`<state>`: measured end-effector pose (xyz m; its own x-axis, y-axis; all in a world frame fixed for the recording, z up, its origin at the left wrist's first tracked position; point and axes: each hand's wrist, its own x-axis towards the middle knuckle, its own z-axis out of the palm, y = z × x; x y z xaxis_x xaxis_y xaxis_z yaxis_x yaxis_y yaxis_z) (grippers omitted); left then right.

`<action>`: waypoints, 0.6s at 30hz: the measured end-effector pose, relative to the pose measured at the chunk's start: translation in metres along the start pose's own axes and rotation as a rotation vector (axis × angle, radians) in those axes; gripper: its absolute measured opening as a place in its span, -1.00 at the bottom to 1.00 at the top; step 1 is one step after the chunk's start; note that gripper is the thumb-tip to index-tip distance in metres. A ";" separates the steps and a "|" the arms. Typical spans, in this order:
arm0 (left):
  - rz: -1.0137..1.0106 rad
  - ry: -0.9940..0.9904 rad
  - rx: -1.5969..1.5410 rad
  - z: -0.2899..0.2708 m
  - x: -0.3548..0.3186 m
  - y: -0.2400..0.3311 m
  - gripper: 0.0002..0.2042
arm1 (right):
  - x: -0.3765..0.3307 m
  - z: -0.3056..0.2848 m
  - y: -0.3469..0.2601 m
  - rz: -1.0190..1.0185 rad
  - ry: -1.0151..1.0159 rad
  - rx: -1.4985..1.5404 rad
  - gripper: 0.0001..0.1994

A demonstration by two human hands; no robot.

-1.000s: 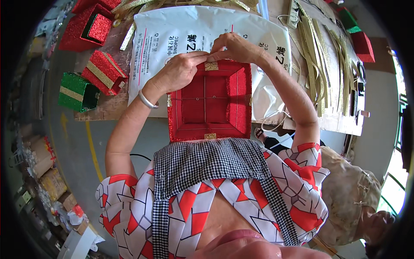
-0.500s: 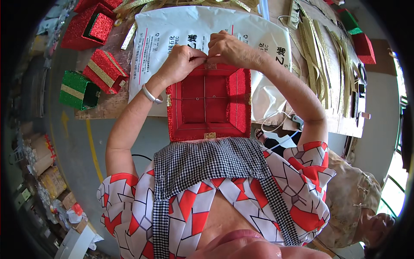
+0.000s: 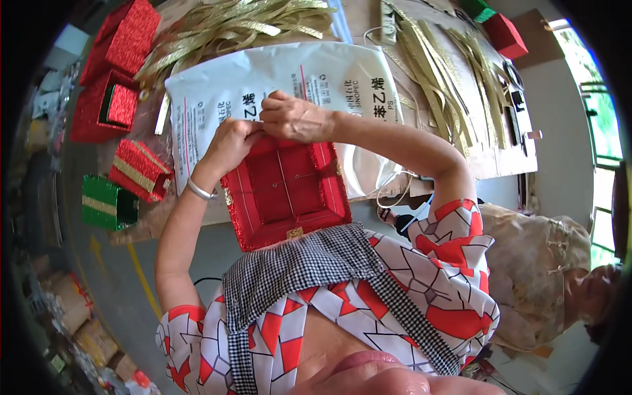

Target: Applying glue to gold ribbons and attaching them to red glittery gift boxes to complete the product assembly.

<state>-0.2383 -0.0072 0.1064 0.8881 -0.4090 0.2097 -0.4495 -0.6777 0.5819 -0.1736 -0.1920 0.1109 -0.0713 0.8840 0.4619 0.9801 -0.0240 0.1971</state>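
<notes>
A red glitter box (image 3: 284, 184) faces me with its open side, its near edge against my checked apron. Thin wires cross its inside, and a gold ribbon piece (image 3: 294, 234) folds over the near rim. At the far rim my left hand (image 3: 232, 143) and my right hand (image 3: 296, 117) meet with bent fingers, both closed in a pinch. Whatever is between the fingertips is hidden. Beneath the hands and the box's far side lies a white printed plastic sack (image 3: 204, 99) on the table.
Red boxes (image 3: 122, 46) and a green box with a gold band (image 3: 108, 203) stand at the left. Gold ribbons lie in a heap (image 3: 243, 26) at the back and in long strips (image 3: 438, 85) at the right. Another person (image 3: 540, 276) is at the lower right.
My view has turned, so the box and both hands appear lower and further left, with the box tilted. More of the ribbon heap shows. Both hands stay together at the far rim.
</notes>
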 end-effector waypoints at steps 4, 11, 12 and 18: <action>0.063 0.076 0.025 0.006 0.006 0.005 -0.95 | -0.012 -0.001 -0.002 0.128 -0.012 0.019 -0.88; 0.098 0.146 0.078 0.013 0.008 0.005 -0.91 | -0.008 -0.004 0.011 0.392 -0.282 0.278 -0.75; 0.088 0.144 0.101 0.014 0.008 0.006 -0.90 | -0.008 -0.003 0.012 0.383 -0.349 0.296 -0.75; 0.030 0.101 0.044 0.008 0.009 0.006 -0.92 | -0.007 0.003 0.012 0.271 -0.232 0.265 -0.80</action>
<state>-0.2336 -0.0202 0.1056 0.8781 -0.3675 0.3064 -0.4782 -0.6932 0.5392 -0.1611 -0.1970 0.1070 0.2082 0.9446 0.2538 0.9735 -0.1751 -0.1471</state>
